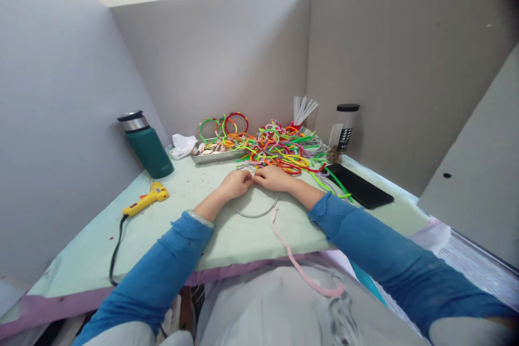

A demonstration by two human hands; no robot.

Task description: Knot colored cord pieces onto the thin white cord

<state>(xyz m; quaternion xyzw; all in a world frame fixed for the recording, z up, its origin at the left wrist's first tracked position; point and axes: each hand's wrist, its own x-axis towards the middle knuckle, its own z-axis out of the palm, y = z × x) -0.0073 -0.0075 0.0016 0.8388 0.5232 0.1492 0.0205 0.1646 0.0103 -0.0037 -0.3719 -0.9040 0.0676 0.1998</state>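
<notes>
My left hand (237,184) and my right hand (272,177) meet above the table, fingertips pinched together. Between them they grip a thin grey hoop (255,216), whose near arc curves toward me over the pale green cloth. The fingers cover its far part, so I cannot see what exactly lies at the pinch. A fuzzy pink strip (290,253), like a pipe cleaner, runs from just below the hoop over the table edge onto my lap. Right behind my hands lies a tangled heap of colourful pipe cleaners (279,146).
At left are a yellow glue gun (146,198) and a green bottle (148,146). A metal tray (219,157) of shells, finished-looking coloured hoops (236,114) and white glue sticks (303,111) stand behind. On the right are a clear jar (341,132) and a black phone (360,186). Grey partitions (211,59) enclose the table.
</notes>
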